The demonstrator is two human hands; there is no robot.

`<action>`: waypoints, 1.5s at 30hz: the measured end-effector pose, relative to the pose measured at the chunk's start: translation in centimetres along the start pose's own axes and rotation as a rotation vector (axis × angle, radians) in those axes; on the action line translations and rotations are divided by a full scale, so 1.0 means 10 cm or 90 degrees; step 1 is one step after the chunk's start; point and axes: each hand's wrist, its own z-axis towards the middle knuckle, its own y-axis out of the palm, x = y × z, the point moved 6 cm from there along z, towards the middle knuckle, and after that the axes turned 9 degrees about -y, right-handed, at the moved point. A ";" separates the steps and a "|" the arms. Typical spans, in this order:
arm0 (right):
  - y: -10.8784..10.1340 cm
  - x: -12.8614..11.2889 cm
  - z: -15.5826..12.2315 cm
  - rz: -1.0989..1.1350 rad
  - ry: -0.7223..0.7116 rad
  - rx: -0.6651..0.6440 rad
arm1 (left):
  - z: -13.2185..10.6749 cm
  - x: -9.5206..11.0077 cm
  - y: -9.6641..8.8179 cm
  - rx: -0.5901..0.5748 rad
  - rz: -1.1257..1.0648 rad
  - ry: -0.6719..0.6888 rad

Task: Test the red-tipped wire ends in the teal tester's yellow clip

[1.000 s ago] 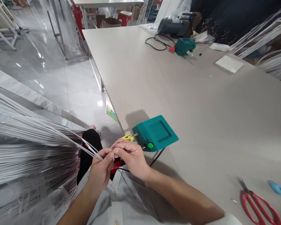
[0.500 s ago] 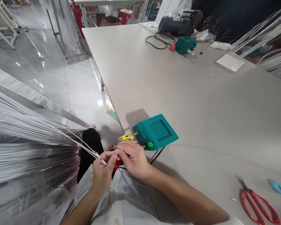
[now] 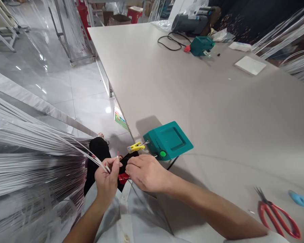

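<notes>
White cable bundle (image 3: pixel 40 135) left of the teal button box (image 3: pixel 158 143): a snag there could tug. Right hand (image 3: pixel 148 174), just nearside of the box, fingers curled, contents hidden. Left hand (image 3: pixel 106 179), box's left, pinching thin white cables (image 3: pixel 98 161); loosen, they'd slip.

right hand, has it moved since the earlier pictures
Yes. Judged against the green box, the right hand has shifted slightly right and lower in the view, drawing apart from the left hand.
</notes>
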 end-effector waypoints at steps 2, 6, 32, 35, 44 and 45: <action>-0.04 0.08 -0.05 0.090 0.110 0.060 | 0.02 0.01 -0.01 -0.027 0.005 -0.001; -0.07 0.22 -0.13 0.236 0.290 0.162 | 0.02 -0.01 0.04 -0.080 -0.019 -0.006; -0.30 0.26 -0.04 -0.136 0.050 -0.084 | 0.10 -0.26 0.16 -0.183 -0.162 -0.147; -0.36 0.37 -0.02 -0.200 0.089 -0.106 | 0.12 -0.19 0.17 -0.197 -0.174 -0.114; -0.23 0.59 -0.01 -0.207 0.127 -0.241 | 0.17 -0.09 0.28 -0.206 -0.204 -0.095; -0.23 0.60 -0.01 -0.206 0.132 -0.248 | 0.18 -0.09 0.29 -0.203 -0.206 -0.098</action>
